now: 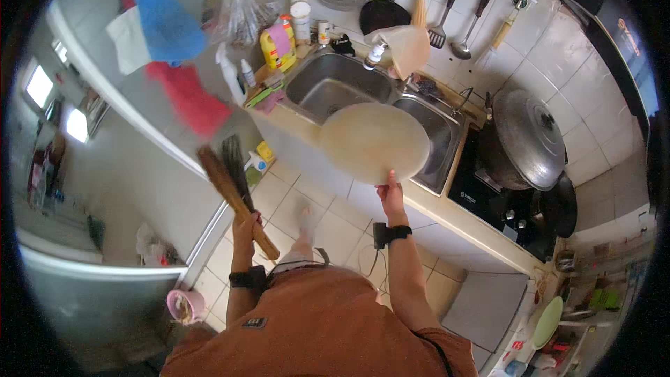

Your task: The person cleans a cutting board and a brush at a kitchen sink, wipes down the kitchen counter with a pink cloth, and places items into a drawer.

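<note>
My left hand (246, 224) is closed around a long brown wooden piece (226, 188) and a dark-bristled brush (236, 167), both slanting up to the left over the floor. My right hand (390, 192) grips the near rim of a round, pale beige board or lid (374, 141), its thumb on the upper face. That disc is slightly blurred and hangs over the front edge of a steel double sink (340, 81), hiding part of both basins. A faucet (375, 55) with a cloth (409, 51) beside it stands behind the sink.
Right of the sink, a large lidded metal pot (523, 139) sits on a black cooktop (476, 188). A yellow bottle (278, 47) and a spray bottle (230, 73) stand at the left counter end. Cloths (167, 15) hang at upper left; a pink bin (186, 305) is on the floor.
</note>
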The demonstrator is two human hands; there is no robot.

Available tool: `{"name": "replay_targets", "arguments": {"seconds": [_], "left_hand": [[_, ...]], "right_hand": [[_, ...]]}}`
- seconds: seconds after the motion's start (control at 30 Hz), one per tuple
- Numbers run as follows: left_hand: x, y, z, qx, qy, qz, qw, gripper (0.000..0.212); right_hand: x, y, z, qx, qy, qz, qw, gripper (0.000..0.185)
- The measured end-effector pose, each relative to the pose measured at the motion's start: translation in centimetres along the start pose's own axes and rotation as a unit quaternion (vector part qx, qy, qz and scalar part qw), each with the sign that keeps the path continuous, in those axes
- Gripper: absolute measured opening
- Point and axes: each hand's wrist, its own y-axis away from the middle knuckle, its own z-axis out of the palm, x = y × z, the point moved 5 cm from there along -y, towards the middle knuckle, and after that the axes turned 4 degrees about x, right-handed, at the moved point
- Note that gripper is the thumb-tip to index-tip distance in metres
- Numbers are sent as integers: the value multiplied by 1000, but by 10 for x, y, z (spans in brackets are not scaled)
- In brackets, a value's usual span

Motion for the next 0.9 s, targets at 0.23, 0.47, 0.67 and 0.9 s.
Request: {"name": "replay_targets", "arguments": {"seconds": [0.23, 0.47, 0.67, 0.9], "left_hand": [[5, -141, 119, -230, -194, -46, 952, 24], [-6, -194, 234, -498, -234, -68, 832, 23], [-34, -210, 313, -574, -346, -39, 741, 23], [-31, -230, 357, -542, -392, 144, 730, 34]], "right_hand": [[1, -33, -7, 142, 277, 174, 934, 54], [-9, 29, 10, 170, 283, 118, 937, 34], [-8, 44, 20, 226, 241, 76, 941, 24], [-38, -34, 50, 164, 364, 60, 915, 25]]}}
